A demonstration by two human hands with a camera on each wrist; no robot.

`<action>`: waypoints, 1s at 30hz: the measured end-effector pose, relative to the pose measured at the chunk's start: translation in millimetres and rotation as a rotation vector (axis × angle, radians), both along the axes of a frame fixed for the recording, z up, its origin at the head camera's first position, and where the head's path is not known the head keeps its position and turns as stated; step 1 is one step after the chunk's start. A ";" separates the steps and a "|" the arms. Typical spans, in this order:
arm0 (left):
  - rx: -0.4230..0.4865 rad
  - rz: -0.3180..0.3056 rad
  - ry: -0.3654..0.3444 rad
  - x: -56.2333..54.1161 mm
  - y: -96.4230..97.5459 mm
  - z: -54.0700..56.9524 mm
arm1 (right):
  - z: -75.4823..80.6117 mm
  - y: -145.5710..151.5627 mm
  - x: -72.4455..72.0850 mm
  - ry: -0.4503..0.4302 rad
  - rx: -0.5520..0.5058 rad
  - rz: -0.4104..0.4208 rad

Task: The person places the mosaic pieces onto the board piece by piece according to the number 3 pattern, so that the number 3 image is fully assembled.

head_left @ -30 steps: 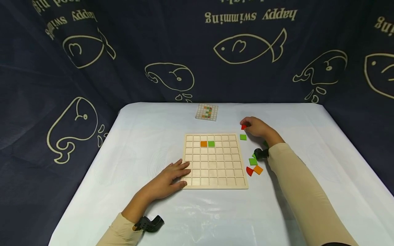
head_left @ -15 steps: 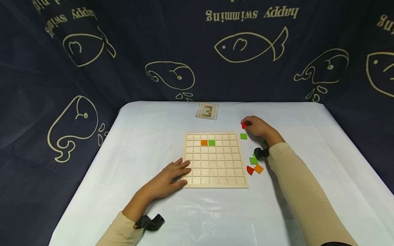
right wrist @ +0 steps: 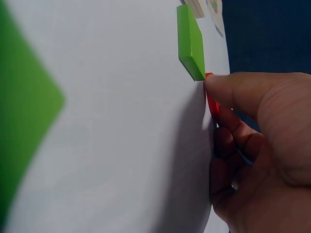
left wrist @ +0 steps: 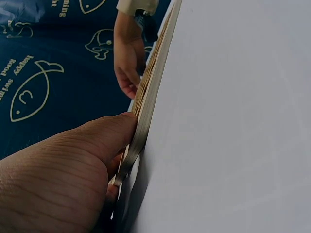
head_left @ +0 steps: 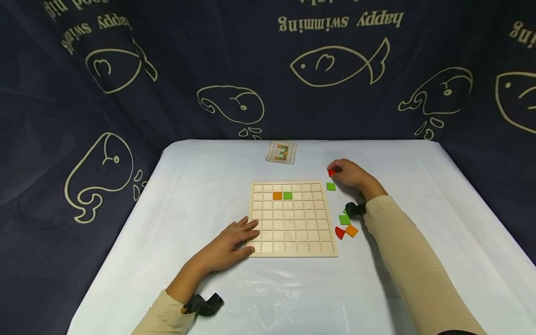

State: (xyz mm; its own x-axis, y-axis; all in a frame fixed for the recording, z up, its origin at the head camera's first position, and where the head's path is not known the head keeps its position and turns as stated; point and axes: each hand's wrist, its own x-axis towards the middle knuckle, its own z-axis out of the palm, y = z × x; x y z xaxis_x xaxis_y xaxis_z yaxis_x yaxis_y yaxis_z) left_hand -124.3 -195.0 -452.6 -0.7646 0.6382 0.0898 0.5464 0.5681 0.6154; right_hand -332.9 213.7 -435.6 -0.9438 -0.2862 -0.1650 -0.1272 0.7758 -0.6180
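The left hand [head_left: 228,246] is resting on the near-left corner of the grid board [head_left: 294,224], its fingers extended and gripping nothing. The right hand [head_left: 349,173] is pinching a red piece [head_left: 331,172] just beyond the board's far-right corner. A green square [head_left: 331,186] is lying right beside that piece, on the near side. The black wrist device [head_left: 355,209] is partly covering more green, while a green tile [head_left: 345,219], a red quarter-round [head_left: 339,233] and an orange tile [head_left: 351,231] are clustering near the board's right edge. Behind the board, a pattern card [head_left: 281,153] is sitting near the table's far edge, where a dark curtain [head_left: 268,46] is rising. White tabletop [head_left: 167,223] is stretching broadly to either side.
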 end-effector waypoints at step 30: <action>-0.002 0.003 0.009 -0.6 1.0 -0.7 | -1.4 -0.1 2.2 0.032 -0.028 0.021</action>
